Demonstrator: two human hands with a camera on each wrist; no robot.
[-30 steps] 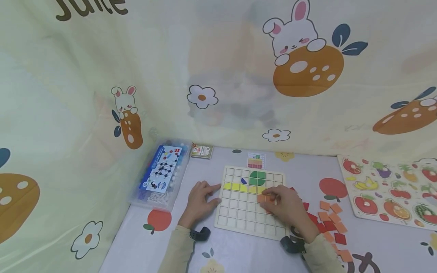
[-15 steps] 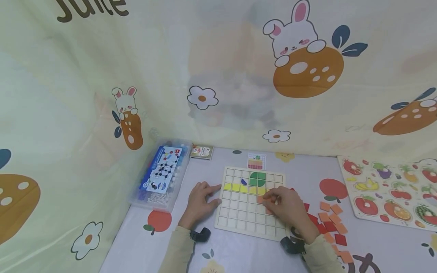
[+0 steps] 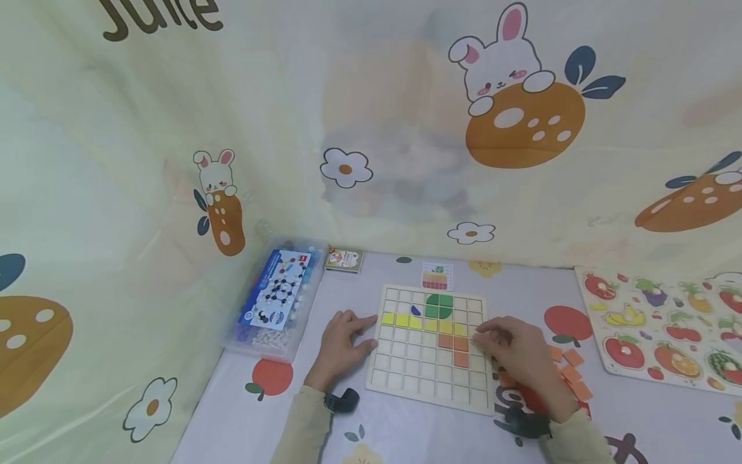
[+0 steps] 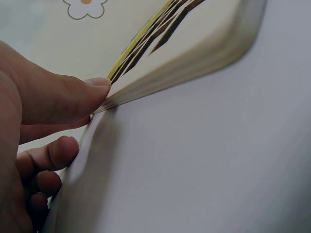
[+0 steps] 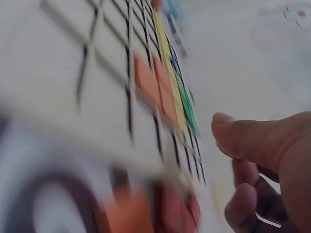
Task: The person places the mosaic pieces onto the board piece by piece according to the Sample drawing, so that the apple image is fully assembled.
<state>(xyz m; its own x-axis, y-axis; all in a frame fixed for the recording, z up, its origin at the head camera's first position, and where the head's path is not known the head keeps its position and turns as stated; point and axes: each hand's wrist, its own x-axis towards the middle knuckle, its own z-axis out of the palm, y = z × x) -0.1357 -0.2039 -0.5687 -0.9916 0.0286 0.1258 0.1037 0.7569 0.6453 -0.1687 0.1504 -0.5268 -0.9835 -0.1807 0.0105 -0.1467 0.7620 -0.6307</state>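
Your left hand (image 3: pixel 341 345) braces the left rim of the wooden grid board (image 3: pixel 429 390): index finger and thumb reach out to touch the edge, the other fingers curl loosely. Your right hand (image 3: pixel 518 354) hangs by the board's right edge, thumb and fingers slightly bent, with nothing visible between them.

The board lies flat on the tablecloth (image 3: pixel 429 438). On it sit a row of yellow tiles (image 3: pixel 402 319), green leaf pieces (image 3: pixel 438 306) and a small blue piece (image 3: pixel 415 310); whether the blue one is seated, you cannot tell from here. Three orange tiles (image 3: pixel 461 359) fill cells on the near side of the yellow row, two side by side and one below the right-hand one.

Watch that left thumb: pushing too hard could slide the board rightward into the loose orange tiles (image 3: pixel 570 374) and red tiles (image 3: pixel 530 398). Your dark wrist device (image 3: pixel 523 422) sits low over that pile and could drag some along. Orange and red lie mixed, partly hidden by your forearm, so a hurried grab might catch the wrong colour or two at once. Trailing fingertips low across filled cells could also tip a placed tile out.
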